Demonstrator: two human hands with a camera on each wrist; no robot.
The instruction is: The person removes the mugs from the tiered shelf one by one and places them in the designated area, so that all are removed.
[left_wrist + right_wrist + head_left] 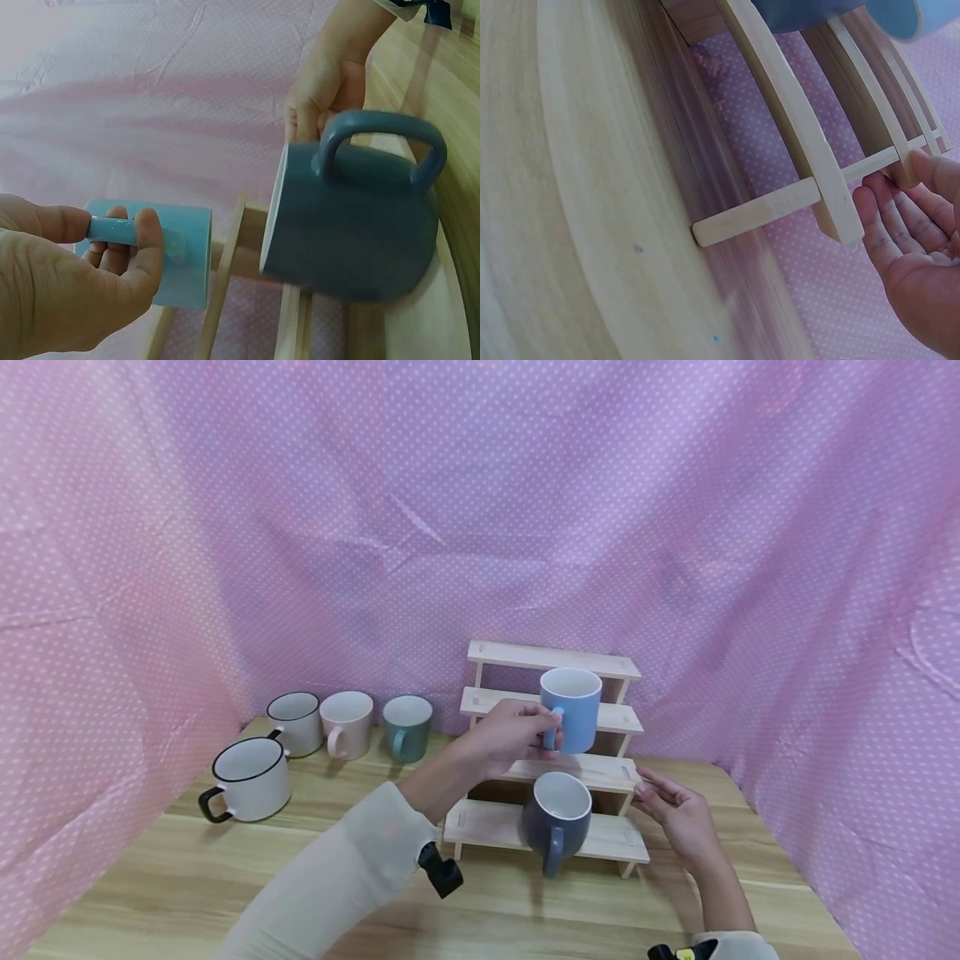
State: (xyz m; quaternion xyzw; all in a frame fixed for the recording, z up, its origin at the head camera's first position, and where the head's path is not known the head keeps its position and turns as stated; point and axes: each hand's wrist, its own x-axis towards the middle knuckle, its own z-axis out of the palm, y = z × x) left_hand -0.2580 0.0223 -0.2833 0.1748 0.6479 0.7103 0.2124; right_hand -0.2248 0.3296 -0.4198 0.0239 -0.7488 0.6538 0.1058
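Note:
By its handle (112,231), my left hand (517,735) holds a light blue mug (576,720) with a white inside. The mug is upright in front of the upper steps of a pale wooden tiered stand (480,827). A dark grey round-bellied mug (555,827) sits on the lowest step, its handle toward me. At the stand's right side, my right hand (678,817) pinches the end of the second step from the bottom. The right wrist view shows its thumb on top of the step end and its fingers (904,225) below.
At the left of the wooden table (337,877) stand two white mugs with black rims, one in front (258,789) and one behind (300,727). Beside them are a pale pink mug (352,722) and a green mug (408,727). Pink dotted cloth (337,568) hangs around the table.

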